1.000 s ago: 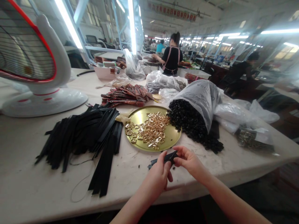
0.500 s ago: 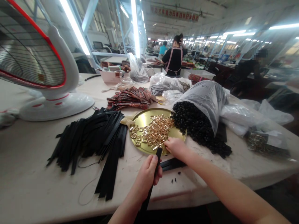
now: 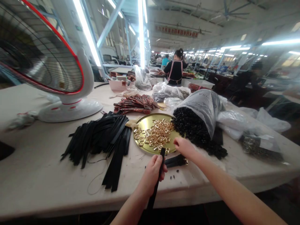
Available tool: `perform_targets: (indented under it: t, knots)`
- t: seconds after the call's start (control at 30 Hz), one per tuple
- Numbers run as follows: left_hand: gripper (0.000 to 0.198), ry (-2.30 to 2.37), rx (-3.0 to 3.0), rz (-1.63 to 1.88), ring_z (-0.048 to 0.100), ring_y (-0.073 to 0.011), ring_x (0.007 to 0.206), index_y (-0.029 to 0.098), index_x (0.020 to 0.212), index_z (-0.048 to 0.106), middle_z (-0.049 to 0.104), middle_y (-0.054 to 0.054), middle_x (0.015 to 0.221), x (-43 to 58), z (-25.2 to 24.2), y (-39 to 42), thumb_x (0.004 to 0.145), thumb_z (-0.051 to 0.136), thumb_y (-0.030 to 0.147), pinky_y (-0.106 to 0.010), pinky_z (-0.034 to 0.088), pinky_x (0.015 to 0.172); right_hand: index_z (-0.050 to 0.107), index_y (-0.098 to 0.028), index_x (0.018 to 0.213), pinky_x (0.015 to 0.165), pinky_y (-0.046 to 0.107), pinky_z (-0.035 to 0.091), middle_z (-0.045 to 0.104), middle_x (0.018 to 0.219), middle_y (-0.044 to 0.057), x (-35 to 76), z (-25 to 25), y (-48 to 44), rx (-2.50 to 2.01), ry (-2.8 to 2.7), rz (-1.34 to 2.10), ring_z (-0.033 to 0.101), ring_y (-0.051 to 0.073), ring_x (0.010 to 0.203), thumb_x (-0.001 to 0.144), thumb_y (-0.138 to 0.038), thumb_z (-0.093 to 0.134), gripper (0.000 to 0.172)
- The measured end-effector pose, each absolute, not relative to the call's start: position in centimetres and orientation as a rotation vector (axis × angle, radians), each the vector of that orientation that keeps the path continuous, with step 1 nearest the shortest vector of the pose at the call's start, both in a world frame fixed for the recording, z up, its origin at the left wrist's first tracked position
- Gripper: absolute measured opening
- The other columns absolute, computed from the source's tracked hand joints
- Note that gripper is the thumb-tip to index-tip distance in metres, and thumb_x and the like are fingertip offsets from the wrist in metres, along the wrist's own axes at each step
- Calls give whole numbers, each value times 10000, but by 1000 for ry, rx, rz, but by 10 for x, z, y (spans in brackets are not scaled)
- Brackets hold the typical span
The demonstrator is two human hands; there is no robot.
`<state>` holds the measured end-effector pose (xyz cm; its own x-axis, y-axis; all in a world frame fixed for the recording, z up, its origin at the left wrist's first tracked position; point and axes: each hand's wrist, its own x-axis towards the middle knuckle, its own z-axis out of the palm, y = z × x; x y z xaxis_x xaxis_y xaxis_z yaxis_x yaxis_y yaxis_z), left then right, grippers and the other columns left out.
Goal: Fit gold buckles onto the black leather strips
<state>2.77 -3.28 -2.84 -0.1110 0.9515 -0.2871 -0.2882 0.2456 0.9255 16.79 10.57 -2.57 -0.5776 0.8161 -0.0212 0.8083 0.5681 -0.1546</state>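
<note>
My left hand (image 3: 153, 170) is closed around a black strap (image 3: 157, 178) that stands nearly upright, its tip just in front of the gold tray (image 3: 145, 146). My right hand (image 3: 185, 147) hovers at the tray's near right rim, fingers curled together; what they hold, if anything, is too small to see. Several gold buckles (image 3: 157, 134) lie heaped on the tray. A short stack of finished black straps (image 3: 175, 161) lies on the table just under my right wrist. A pile of loose black straps (image 3: 100, 137) lies to the left of the tray.
A grey bag spilling small black pieces (image 3: 197, 125) lies right of the tray. A white and red fan (image 3: 58, 84) stands at the left. Brown leather pieces (image 3: 136, 103) and plastic bags (image 3: 171, 90) lie behind. A person in a black top (image 3: 175, 70) works at a far table.
My right hand has left the strap, reached to the buckles on the tray and drawn back a little to the tray's right rim. My left hand now holds the strap upright alone.
</note>
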Motion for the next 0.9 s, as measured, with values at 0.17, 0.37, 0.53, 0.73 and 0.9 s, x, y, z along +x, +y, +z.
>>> perform_targets:
  t: [0.17,0.37,0.53,0.73,0.9]
  knots:
    - [298,1264,731,1284,370,-41,306,185,801,460,522,65,496,25,-22,-35,786,440,482,-151,233,306,636,-194,849,712,226,405,629,933,40,147,-28,94,-1300,-2805,310,587,155,830,792,-238,530,129]
    - [310,1236,769,1243,374,-39,312,187,790,444,525,61,508,18,-25,-45,791,430,497,-150,232,318,619,-141,826,688,301,431,632,877,61,123,-38,88,-1235,-2881,393,587,184,785,717,-177,618,116]
    - [308,1243,730,1228,366,-40,306,182,795,438,514,63,499,19,-33,-40,804,410,489,-150,224,311,619,-186,815,674,231,408,644,849,22,137,-41,93,-1165,-2822,531,584,158,799,716,-127,594,118]
    - [278,1252,689,1240,367,-37,314,184,826,428,526,63,531,17,-43,-25,796,440,459,-151,240,316,595,-158,883,716,228,402,627,903,52,157,-35,105,-1284,-2639,650,565,138,837,855,-210,413,191]
    - [260,1267,703,1228,390,-39,337,188,811,428,532,61,552,15,-41,-16,790,465,444,-155,264,330,607,-162,796,619,251,380,622,772,38,146,-39,118,-1387,-2586,772,554,168,720,717,-281,618,144]
